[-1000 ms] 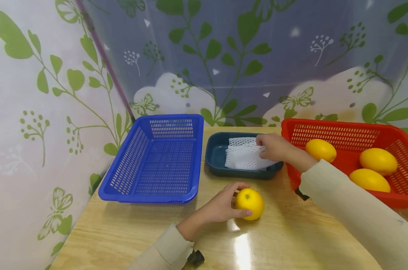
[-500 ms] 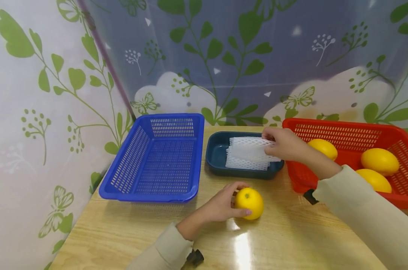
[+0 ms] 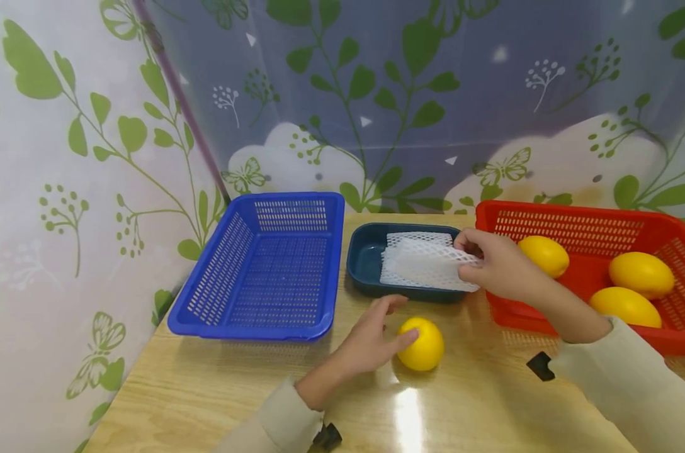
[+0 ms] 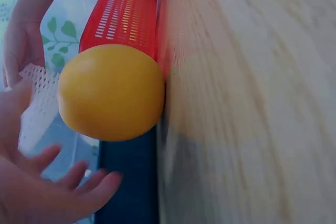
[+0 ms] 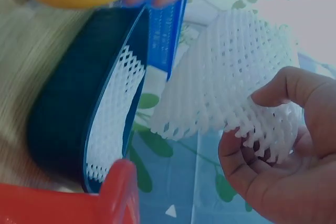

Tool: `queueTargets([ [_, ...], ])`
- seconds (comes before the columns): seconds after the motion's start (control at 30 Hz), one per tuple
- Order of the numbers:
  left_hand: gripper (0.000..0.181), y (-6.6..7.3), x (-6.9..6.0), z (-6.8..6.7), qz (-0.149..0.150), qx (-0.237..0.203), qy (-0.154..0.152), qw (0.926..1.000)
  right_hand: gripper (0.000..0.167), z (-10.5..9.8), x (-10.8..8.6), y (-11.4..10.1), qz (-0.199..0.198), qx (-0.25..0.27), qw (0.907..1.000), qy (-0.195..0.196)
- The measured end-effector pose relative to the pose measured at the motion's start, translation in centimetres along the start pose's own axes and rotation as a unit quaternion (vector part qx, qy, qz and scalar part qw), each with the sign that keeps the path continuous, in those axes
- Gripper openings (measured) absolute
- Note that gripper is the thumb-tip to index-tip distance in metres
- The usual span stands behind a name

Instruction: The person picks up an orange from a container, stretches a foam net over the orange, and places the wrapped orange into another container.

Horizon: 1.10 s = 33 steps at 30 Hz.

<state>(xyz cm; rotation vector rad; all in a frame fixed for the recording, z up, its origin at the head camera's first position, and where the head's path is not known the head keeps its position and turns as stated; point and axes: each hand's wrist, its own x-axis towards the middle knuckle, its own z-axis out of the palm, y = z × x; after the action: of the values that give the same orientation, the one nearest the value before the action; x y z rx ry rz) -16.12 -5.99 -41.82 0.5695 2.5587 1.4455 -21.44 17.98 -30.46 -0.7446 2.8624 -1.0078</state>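
Note:
My right hand [image 3: 498,263] pinches the edge of a white foam fruit net [image 5: 226,77], lifted above the dark green tray [image 3: 367,251]. More white foam netting [image 5: 113,114] lies in that tray. A round yellow-orange fruit, like an orange [image 3: 422,346], sits on the table in front of the tray. My left hand [image 3: 365,340] is beside it on the left, its fingers spread and holding nothing. In the left wrist view, a gap shows between the left hand [image 4: 47,182] and the fruit [image 4: 111,93].
A blue perforated basket [image 3: 256,331] stands at the left. At the right is a red perforated basket [image 3: 580,251] with 3 yellow fruits [image 3: 641,275] visible inside. A patterned curtain [image 3: 331,94] hangs behind the wooden table [image 3: 467,402].
The right hand has drawn the foam net up from the tray and moved slightly right. The left hand has let go of the orange and moved its fingers away.

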Motion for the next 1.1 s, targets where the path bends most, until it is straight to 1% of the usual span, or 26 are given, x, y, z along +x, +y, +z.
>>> queueTargets([
  [0.07,0.056,0.4,-0.2,0.1,0.018,-0.009,0.067,0.9976,0.019,0.2,-0.7,-0.2,0.005,0.003,0.9999,0.014],
  [0.1,0.055,0.6,-0.3,0.2,0.034,-0.018,0.101,0.9942,0.020,0.3,-1.1,-0.4,0.007,0.004,0.9997,0.022],
  [0.13,0.054,0.9,-0.3,0.2,0.056,-0.026,0.134,0.9890,0.020,0.4,-1.4,-0.5,0.006,0.006,0.9995,0.031],
  [0.17,0.053,1.1,-0.4,0.3,0.083,-0.031,0.165,0.9824,0.020,0.6,-1.7,-0.6,0.005,0.008,0.9992,0.039],
  [0.23,0.054,1.6,-0.3,0.2,0.141,-0.031,0.217,0.9654,0.022,1.2,-2.3,-0.7,-0.002,0.011,0.9984,0.056],
  [0.3,0.055,2.1,-0.2,0.1,0.194,-0.018,0.256,0.9469,0.023,1.8,-2.9,-0.8,-0.007,0.014,0.9976,0.068],
  [0.37,0.054,2.5,0.0,-0.2,0.232,0.004,0.284,0.9305,0.024,2.5,-3.4,-1.0,-0.001,0.024,0.9972,0.071],
  [0.4,0.054,2.7,0.2,-0.3,0.244,0.018,0.294,0.9240,0.024,2.8,-3.7,-1.0,0.004,0.028,0.9971,0.071],
  [0.53,0.052,2.9,0.7,-0.6,0.270,0.079,0.319,0.9050,0.023,3.8,-4.6,-1.1,0.030,0.052,0.9955,0.073],
  [0.57,0.051,3.0,0.7,-0.6,0.276,0.097,0.322,0.9003,0.023,4.1,-4.8,-1.1,0.032,0.055,0.9950,0.077],
  [0.63,0.047,2.9,0.9,-0.7,0.286,0.123,0.325,0.8931,0.023,4.4,-5.0,-1.1,0.033,0.057,0.9946,0.080],
  [0.67,0.042,2.9,0.9,-0.7,0.289,0.131,0.326,0.8905,0.023,4.5,-5.1,-1.1,0.032,0.056,0.9946,0.082],
  [0.73,0.034,2.8,1.0,-0.8,0.292,0.139,0.326,0.8884,0.023,4.7,-5.1,-1.1,0.030,0.058,0.9947,0.080],
  [0.93,0.021,2.6,1.3,-0.8,0.300,0.115,0.326,0.8888,0.026,5.2,-5.2,-1.2,0.031,0.075,0.9943,0.069],
  [1.03,0.015,2.6,1.4,-0.8,0.301,0.092,0.316,0.8947,0.032,5.2,-5.3,-1.4,0.030,0.070,0.9946,0.070],
  [1.1,0.013,2.4,1.5,-0.8,0.294,0.070,0.308,0.9021,0.037,5.0,-5.5,-1.5,0.030,0.062,0.9949,0.073],
])
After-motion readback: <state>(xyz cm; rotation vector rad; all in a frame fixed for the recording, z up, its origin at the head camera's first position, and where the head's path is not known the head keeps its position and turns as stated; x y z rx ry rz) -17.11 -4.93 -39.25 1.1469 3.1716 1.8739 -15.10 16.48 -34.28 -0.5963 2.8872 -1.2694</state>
